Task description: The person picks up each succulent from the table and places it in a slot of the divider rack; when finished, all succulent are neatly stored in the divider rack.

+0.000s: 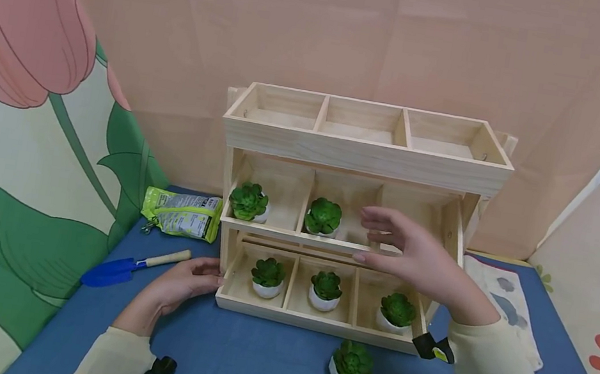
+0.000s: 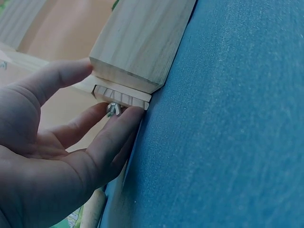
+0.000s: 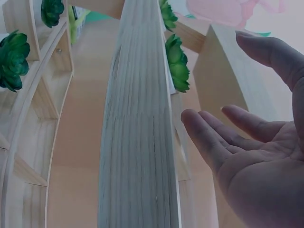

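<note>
A three-tier wooden planter shelf (image 1: pixel 365 157) stands on the blue cloth. My left hand (image 1: pixel 177 288) holds its lower left corner; in the left wrist view, thumb and fingertips (image 2: pixel 130 114) are either side of the wooden end, by a wing nut (image 2: pixel 114 109). My right hand (image 1: pixel 412 252) hovers, fingers extended and empty, before the middle tier's right compartment. Potted succulents sit in that tier's left (image 1: pixel 248 200) and centre (image 1: pixel 323 216) compartments. The bottom tier holds one in each compartment: left (image 1: pixel 268 273), centre (image 1: pixel 326 286), right (image 1: pixel 396 311). Another potted succulent (image 1: pixel 352 364) is on the cloth in front.
Left of the shelf lie a green bag (image 1: pixel 182 213) and a blue trowel (image 1: pixel 115 271) with a wooden handle. A white patterned cloth (image 1: pixel 510 302) lies to the right, partly behind my right arm. The top tier's compartments (image 1: pixel 365 121) hold nothing.
</note>
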